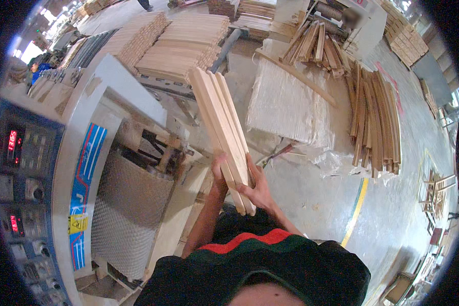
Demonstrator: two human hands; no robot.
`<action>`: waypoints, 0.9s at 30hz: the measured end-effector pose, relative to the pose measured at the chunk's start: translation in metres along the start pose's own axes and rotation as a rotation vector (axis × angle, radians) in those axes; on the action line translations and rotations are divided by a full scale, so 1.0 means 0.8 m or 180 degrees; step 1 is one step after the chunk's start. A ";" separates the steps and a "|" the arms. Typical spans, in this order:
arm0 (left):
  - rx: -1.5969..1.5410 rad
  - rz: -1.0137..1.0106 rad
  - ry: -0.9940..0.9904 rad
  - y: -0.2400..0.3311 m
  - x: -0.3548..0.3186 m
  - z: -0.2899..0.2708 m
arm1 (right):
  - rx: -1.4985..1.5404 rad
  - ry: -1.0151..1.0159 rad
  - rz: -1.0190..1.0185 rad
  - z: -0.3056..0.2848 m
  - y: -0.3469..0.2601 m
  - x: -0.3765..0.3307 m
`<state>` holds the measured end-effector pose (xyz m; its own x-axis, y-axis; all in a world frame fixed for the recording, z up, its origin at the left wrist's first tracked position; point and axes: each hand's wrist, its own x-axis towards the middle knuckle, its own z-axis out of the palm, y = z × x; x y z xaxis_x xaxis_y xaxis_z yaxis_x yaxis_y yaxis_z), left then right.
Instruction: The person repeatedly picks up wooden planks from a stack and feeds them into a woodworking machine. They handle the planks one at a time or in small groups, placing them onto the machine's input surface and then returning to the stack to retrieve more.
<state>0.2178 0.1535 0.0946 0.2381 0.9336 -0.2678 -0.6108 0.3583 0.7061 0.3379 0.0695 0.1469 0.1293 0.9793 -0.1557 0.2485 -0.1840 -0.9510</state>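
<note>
A bundle of several long, pale wooden strips slants away from my body, its near ends close to my waist. My left hand is closed on the bundle's left side, with part of its fingers hidden by the wood. From the right, my right hand grips the same strips near their lower end, thumb lying across the wood. The strips lie side by side, their far ends slightly staggered.
At left stands a large machine with a control panel and a textured belt. Stacked pale strips lie beyond it. A plastic-wrapped pallet is ahead right, beside darker strips. A yellow line marks the floor.
</note>
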 end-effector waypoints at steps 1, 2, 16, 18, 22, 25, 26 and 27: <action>-0.0068 0.0098 -0.0013 -0.005 -0.015 0.003 | 0.0044 0.0001 -0.0054 0.001 0.004 -0.014; -0.0140 0.0207 -0.0017 -0.012 -0.029 0.007 | 0.0086 -0.0013 -0.0112 0.003 0.014 -0.029; -0.0755 0.0387 0.0583 -0.096 -0.134 -0.024 | 0.0212 -0.1165 -0.0763 -0.025 0.001 -0.059; -0.0935 0.0675 0.0414 -0.090 -0.148 -0.012 | -0.0049 -0.1575 -0.0798 -0.034 0.006 -0.063; -0.1016 0.0732 0.0857 -0.069 -0.204 0.016 | -0.0030 -0.2111 -0.0681 -0.035 0.011 -0.076; -0.1149 0.0962 0.1029 -0.070 -0.233 0.007 | -0.0089 -0.2332 -0.0681 -0.019 0.016 -0.090; -0.1160 0.1001 0.1183 -0.067 -0.244 0.005 | -0.0040 -0.2387 -0.0713 -0.010 0.019 -0.096; -0.1230 0.1077 0.1281 -0.074 -0.255 -0.013 | -0.0006 -0.2468 -0.0768 -0.001 0.017 -0.101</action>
<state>0.1974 -0.0585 0.1003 -0.2706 0.8970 -0.3495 -0.8478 -0.0500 0.5280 0.3313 -0.0124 0.1470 -0.6298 0.7717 -0.0879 0.1864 0.0403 -0.9817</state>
